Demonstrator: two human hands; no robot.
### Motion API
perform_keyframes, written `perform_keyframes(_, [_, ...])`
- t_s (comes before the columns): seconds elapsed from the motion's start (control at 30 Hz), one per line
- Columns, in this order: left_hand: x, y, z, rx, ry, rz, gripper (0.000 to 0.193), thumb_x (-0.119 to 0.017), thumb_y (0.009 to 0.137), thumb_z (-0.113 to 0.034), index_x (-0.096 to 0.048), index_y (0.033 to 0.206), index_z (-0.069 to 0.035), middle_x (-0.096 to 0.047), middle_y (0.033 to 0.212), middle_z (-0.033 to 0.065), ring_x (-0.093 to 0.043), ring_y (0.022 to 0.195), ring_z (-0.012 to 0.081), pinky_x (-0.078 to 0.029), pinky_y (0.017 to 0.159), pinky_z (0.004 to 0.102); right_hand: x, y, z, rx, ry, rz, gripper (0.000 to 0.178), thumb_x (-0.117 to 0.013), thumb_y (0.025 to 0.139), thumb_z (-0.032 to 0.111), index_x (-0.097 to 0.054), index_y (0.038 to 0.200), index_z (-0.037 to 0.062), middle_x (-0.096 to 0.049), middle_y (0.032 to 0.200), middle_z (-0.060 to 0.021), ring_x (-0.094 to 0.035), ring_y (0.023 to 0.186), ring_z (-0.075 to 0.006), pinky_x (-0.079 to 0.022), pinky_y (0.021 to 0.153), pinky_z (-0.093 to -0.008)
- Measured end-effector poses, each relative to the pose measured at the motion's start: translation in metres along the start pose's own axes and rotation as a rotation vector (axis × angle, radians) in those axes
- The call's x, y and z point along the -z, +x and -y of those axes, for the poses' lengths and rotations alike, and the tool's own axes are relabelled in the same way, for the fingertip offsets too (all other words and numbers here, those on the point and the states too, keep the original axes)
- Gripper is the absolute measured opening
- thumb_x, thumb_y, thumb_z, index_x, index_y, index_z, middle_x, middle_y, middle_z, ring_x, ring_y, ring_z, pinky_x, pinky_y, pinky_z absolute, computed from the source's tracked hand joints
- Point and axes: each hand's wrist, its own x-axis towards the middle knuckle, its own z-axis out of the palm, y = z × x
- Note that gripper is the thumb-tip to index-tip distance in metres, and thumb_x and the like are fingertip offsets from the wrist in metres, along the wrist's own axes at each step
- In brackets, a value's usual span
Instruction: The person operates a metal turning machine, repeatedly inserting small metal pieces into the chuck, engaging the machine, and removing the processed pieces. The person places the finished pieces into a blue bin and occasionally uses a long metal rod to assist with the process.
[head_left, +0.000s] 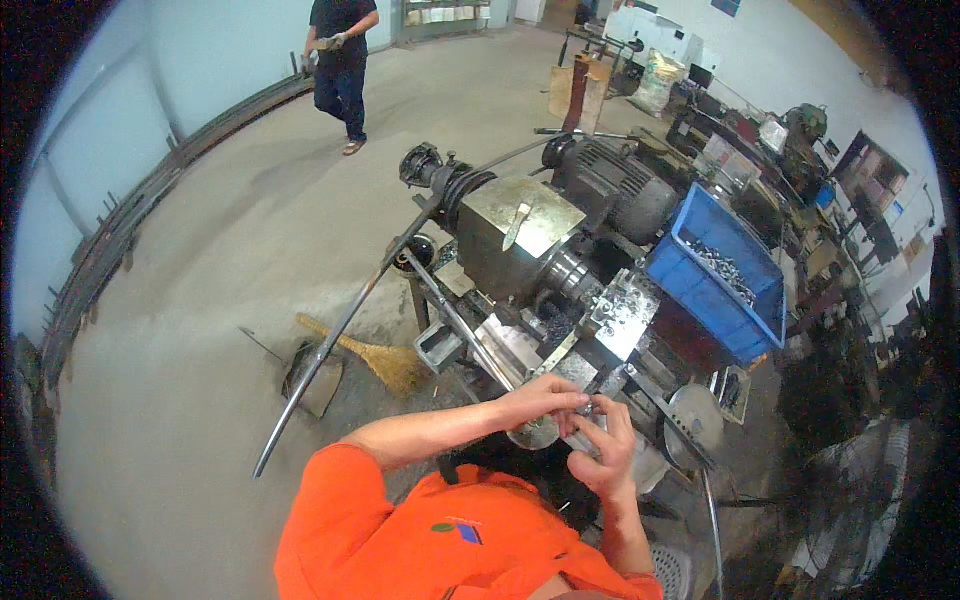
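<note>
My left hand point(543, 398) and my right hand point(606, 447) meet in front of the lathe-like machine point(520, 225). Both have their fingers closed around a small shiny metal part point(588, 408), pinched at the fingertips and mostly covered by them. Just beyond the hands is the machine's metal slide block point(622, 312), strewn with small shiny bits. A round metal handwheel point(692, 425) sits to the right of my right hand.
A blue crate point(690, 305) with many small metal pieces stands right of the machine. Long metal bars point(345, 335) jut out at left. A broom point(385, 362) and dustpan point(315, 380) are on the floor. Another person point(343, 60) is at the far left, wearing gloves.
</note>
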Motion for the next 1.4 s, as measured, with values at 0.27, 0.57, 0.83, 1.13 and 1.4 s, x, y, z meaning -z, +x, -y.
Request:
perform_keyframes(0.27, [0.011, 0.001, -0.013, -0.197, 1.071, -0.194, 0.039, -0.053, 0.081, -0.041, -0.061, 0.077, -0.003, -0.057, 0.058, 0.0133, -0.058, 0.055, 0.0262, -0.044, 0.051, 0.0365, -0.014, 0.006, -0.01, 0.037, -0.006, 0.088, 0.035, -0.057, 0.05, 0.008, -0.062, 0.084, 0.0012, -0.052, 0.102, -0.0199, -0.054, 0.085, -0.0348, -0.046, 0.073, -0.0374])
perform_keyframes(0.57, [0.065, -0.036, -0.05, -0.167, 1.097, 0.031, 0.033, -0.056, 0.079, -0.035, -0.058, 0.099, -0.008, -0.058, 0.069, 0.0142, -0.057, 0.061, 0.0302, -0.045, 0.055, 0.0389, -0.018, 0.034, -0.024, -0.046, 0.1, 0.342, 0.033, -0.063, 0.053, 0.012, -0.063, 0.086, 0.0044, -0.054, 0.104, -0.019, -0.054, 0.091, -0.0338, -0.045, 0.077, -0.0389])
perform_keyframes(0.83, [0.194, -0.172, -0.104, 0.412, 1.691, -0.945, 0.03, -0.05, 0.073, -0.015, -0.061, 0.101, -0.014, -0.062, 0.083, 0.0175, -0.059, 0.079, 0.0328, -0.048, 0.069, 0.0427, 0.002, 0.074, -0.056, -0.109, -0.006, 0.243, 0.031, -0.055, 0.048, 0.004, -0.067, 0.077, 0.0043, -0.058, 0.099, -0.0202, -0.058, 0.088, -0.0315, -0.046, 0.077, -0.0336])
perform_keyframes(1.13, [0.213, -0.222, -0.036, 0.277, 0.487, -0.931, 0.025, -0.059, 0.079, -0.021, -0.055, 0.084, 0.003, -0.058, 0.063, 0.0071, -0.055, 0.051, 0.0134, -0.044, 0.053, 0.027, -0.007, 0.119, -0.115, -0.029, -0.196, 0.17, 0.027, -0.059, 0.055, 0.014, -0.067, 0.08, 0.0091, -0.058, 0.103, -0.0177, -0.054, 0.096, -0.034, -0.043, 0.083, -0.0381])
perform_keyframes(1.4, [0.22, -0.208, -0.041, 0.293, 0.605, -0.914, 0.022, -0.059, 0.076, -0.018, -0.055, 0.083, 0.003, -0.058, 0.063, 0.0073, -0.055, 0.053, 0.0123, -0.045, 0.054, 0.0273, -0.055, 0.151, -0.177, -0.032, -0.456, 0.316, 0.018, -0.058, 0.051, 0.016, -0.064, 0.06, 0.0018, -0.06, 0.065, -0.0189, -0.06, 0.069, -0.0341, -0.049, 0.067, -0.0395])
